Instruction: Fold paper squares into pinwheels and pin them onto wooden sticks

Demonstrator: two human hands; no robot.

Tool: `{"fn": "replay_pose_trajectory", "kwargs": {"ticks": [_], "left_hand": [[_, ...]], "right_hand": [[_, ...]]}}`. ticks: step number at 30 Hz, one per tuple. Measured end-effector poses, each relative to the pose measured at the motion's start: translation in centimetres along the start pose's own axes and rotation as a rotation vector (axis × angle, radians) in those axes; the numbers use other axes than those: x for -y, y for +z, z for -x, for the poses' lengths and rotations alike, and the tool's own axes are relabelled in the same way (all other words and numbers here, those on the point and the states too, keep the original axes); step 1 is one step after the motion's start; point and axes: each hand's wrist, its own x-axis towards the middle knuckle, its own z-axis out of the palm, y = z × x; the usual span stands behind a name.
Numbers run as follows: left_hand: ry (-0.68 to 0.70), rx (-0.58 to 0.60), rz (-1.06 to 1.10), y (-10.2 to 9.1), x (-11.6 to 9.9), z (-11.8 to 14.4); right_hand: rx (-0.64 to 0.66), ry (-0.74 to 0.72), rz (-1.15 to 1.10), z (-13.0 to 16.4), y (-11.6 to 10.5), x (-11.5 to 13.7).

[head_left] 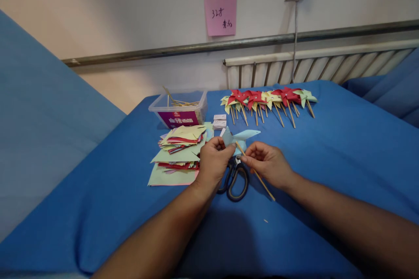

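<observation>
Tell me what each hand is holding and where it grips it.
The left hand pinches the folded light-blue paper pinwheel at its lower left edge. The right hand grips the thin wooden stick near its upper end, by the paper.

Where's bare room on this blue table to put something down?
Bare cloth lies right of the right hand, below the pinwheels, and left of the paper stack. Crowded: between the plastic box, stack, scissors and hands.

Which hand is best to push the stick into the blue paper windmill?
Probably the right hand: it pinches the wooden stick, whose tip touches the light blue paper pinwheel. The left hand grips that paper, so it seems better suited to steadying it.
</observation>
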Motion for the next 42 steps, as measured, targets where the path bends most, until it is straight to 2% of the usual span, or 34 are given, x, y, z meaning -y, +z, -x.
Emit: {"fn": "replay_pose_trajectory", "kwargs": {"ticks": [32, 42], "left_hand": [[-0.027, 0.001, 0.021, 0.03, -0.12, 0.10], [0.023, -0.017, -0.042, -0.01, -0.13, 0.00]], "right_hand": [[0.005, -0.009, 0.031, 0.05, 0.02, -0.09], [-0.002, -0.020, 0.052, 0.02, 0.07, -0.23]]}}
